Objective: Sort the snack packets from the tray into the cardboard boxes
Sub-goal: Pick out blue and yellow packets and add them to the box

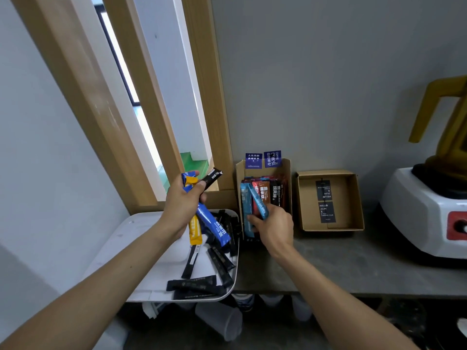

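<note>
Three packets, blue (213, 223), yellow (195, 232) and black (211, 178), sat gripped in our left hand (183, 205) above the tray (141, 238); our right hand (274, 224) pinched a light-blue packet (257, 202) inside the nearer cardboard box (264, 195).

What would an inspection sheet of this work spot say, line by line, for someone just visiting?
Surface: grey countertop, bare along its front edge.
Job's things: white plastic tray overhanging the counter edge, holding loose black stick packets; tall cardboard box packed with upright coloured packets; shallow open cardboard box holding two dark cards only.
Clutter: white blender base with yellow jug at far right; clear plastic cups below the counter.
Grippers: left hand grips blue, yellow and black packets; right hand holds a light blue stick packet at the tall box.
Cables: nothing seen.
Surroundings: grey wall, wooden window frame.
</note>
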